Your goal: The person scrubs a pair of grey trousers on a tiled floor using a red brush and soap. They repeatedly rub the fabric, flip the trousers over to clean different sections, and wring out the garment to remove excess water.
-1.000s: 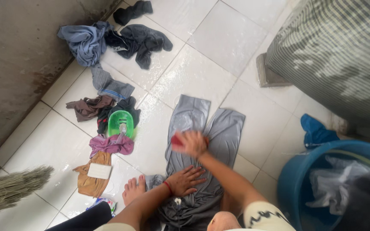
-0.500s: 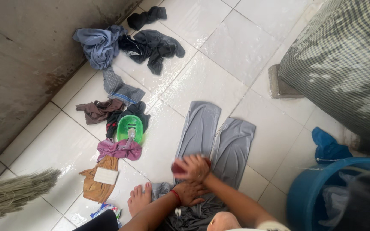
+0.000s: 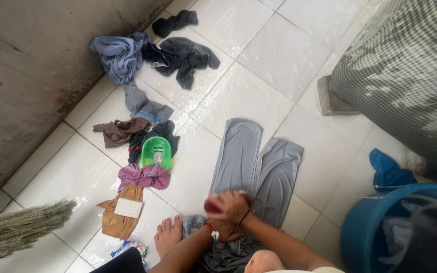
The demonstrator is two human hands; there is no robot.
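One crumpled packet (image 3: 130, 247), blue, white and red, lies on the wet floor tiles (image 3: 279, 45) at bottom left.

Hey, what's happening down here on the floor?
A person crouches on the wet tiled floor, scrubbing grey trousers spread flat. The right hand presses a reddish scrubbing thing onto the cloth; the left hand holds the waistband down. More clothes lie by the wall, a blue tub stands alongside.
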